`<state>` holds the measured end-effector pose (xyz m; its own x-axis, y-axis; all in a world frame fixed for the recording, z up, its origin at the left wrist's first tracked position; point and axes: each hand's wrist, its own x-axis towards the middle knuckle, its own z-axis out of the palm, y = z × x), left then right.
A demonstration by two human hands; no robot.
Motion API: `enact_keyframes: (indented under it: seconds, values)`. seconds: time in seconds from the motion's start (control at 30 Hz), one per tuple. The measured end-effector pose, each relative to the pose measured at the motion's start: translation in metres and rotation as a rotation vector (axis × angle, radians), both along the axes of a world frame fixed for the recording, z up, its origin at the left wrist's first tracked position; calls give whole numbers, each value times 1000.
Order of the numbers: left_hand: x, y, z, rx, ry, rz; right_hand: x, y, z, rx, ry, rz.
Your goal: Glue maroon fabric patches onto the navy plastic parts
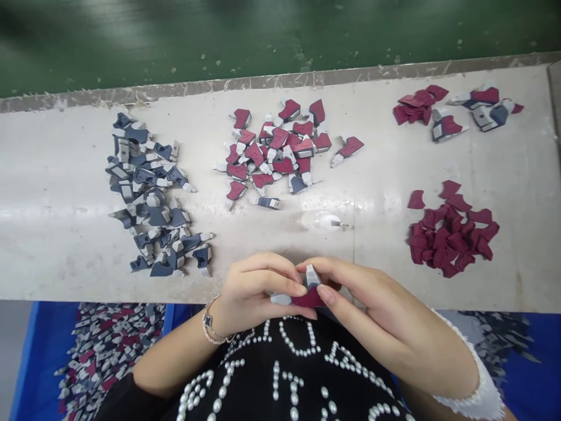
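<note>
At the near edge of the worktable, both my hands are closed around a small plastic part with a maroon cover (308,298); light grey and dark blue plastic shows beside the maroon. My left hand (258,286) grips it from the left, its thumb underneath and fingers on top. Pressed against the maroon piece is the thumb of my right hand (359,292), whose other fingers lie behind the part, partly hidden. Just beyond the hands, a small metal piece with a thin tip (338,224) sits on the table.
Blue-grey parts (158,216) form a pile at left; maroon-covered ones (279,139) lie at centre. Loose maroon pieces (451,234) are heaped at right, with a smaller heap (416,106) and several parts (447,126) behind. Filled blue bins (37,345) stand below the near edge.
</note>
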<state>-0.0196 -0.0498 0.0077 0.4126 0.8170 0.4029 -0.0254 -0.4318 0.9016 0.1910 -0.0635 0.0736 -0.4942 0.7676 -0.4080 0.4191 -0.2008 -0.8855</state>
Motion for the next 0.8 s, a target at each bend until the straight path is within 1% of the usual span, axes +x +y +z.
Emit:
enact_keyframes:
  seconds: [0.2, 0.3, 0.4, 0.53, 0.6, 0.7, 0.8]
  values:
    - [-1, -2, 0, 23, 2, 11, -3, -1, 2, 105, -78, 42]
    - [0, -3, -1, 14, -3, 31, -2, -2, 1, 130, -78, 46]
    - [1, -6, -3, -51, -37, 84, -2, -4, -1, 142, -36, 32]
    - [2, -9, -6, -155, -76, 128, -4, -6, -5, 152, -51, 33]
    - [2, -10, -6, -198, -39, 129, -4, -7, -8, 183, -66, 35]
    - [0, -9, -1, -266, 121, 122, -4, -7, -10, 264, -113, 51]
    - [-2, -6, 6, -227, 234, 86, -3, -9, -12, 342, -166, 85]
